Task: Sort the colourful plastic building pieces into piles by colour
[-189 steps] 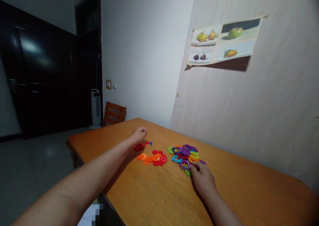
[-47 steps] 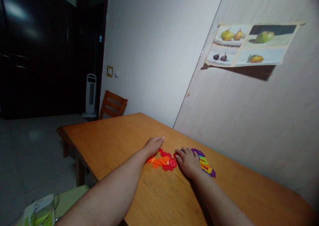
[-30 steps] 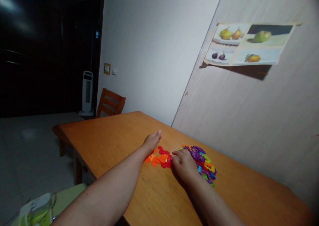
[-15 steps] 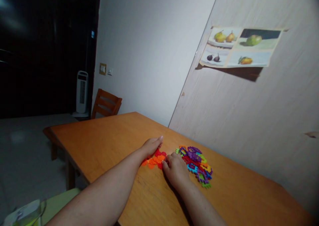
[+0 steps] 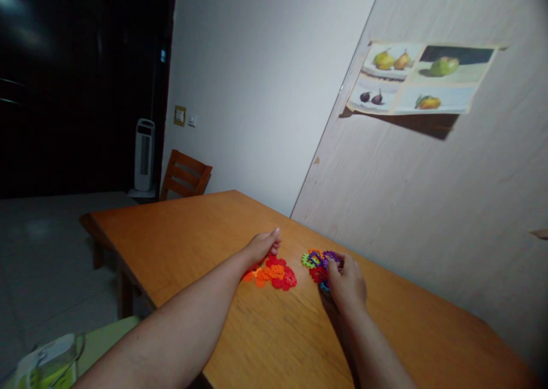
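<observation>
Orange and red flower-edged plastic pieces (image 5: 274, 272) lie in a flat cluster on the wooden table. Beside their far left edge rests my left hand (image 5: 263, 246), its thumb raised and its fingers curled in. What those fingers hold, if anything, is hidden. To the right is a pile of toothed plastic gears (image 5: 317, 273) in purple, green, red, blue and orange. My right hand (image 5: 349, 280) is over the right part of this pile and covers much of it. Its thumb and forefinger are bent together at the purple gears; I cannot make out what is between them.
The wooden table (image 5: 184, 235) meets the wall along its far right side. A wooden chair (image 5: 186, 175) is at the far end. At the lower left, a clear container (image 5: 47, 360) stands on a pale green seat (image 5: 105, 337). A white tower appliance (image 5: 144, 155) stands farther back.
My right hand has moved right, from the red pieces to the gear pile. More red pieces now show at the cluster's right end. My left hand stays near the same spot.
</observation>
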Tool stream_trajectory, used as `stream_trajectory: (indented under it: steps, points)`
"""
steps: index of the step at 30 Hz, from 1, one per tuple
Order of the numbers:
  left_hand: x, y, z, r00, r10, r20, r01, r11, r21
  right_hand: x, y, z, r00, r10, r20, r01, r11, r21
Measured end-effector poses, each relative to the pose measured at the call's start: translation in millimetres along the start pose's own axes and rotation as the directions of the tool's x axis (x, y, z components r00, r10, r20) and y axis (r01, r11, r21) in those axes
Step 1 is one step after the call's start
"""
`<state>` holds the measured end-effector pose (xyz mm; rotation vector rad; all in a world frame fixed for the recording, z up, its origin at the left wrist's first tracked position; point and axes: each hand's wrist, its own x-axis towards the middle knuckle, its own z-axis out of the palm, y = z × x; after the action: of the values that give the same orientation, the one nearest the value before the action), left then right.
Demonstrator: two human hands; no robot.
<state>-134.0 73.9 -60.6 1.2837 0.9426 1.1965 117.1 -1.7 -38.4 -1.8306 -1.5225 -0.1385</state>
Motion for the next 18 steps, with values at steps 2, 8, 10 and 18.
stream_trajectory:
  steps: [2, 8, 10, 18]
  points:
    - [0.3, -0.2, 0.1, 1.0, 0.005, -0.003, -0.005, 1.0, -0.01, -7.9, -10.3, 6.6, 0.986, -0.107, 0.124, 0.102, 0.994, 0.048]
    - [3.3, -2.3, -0.3, 0.999, 0.024, -0.027, -0.025, 0.999, -0.027, -34.0, -48.1, 11.7, 0.909, -0.181, 0.375, 0.206, 0.978, -0.028]
    - [4.2, -3.4, -0.4, 0.999, 0.021, -0.032, -0.022, 1.0, -0.022, -39.2, -54.1, 10.2, 0.89, -0.193, 0.412, 0.246, 0.966, -0.079]
    - [2.2, -3.1, 0.3, 1.0, 0.031, -0.001, -0.031, 0.999, -0.027, -39.5, -53.6, 18.5, 0.89, -0.12, 0.44, 0.151, 0.988, -0.034]
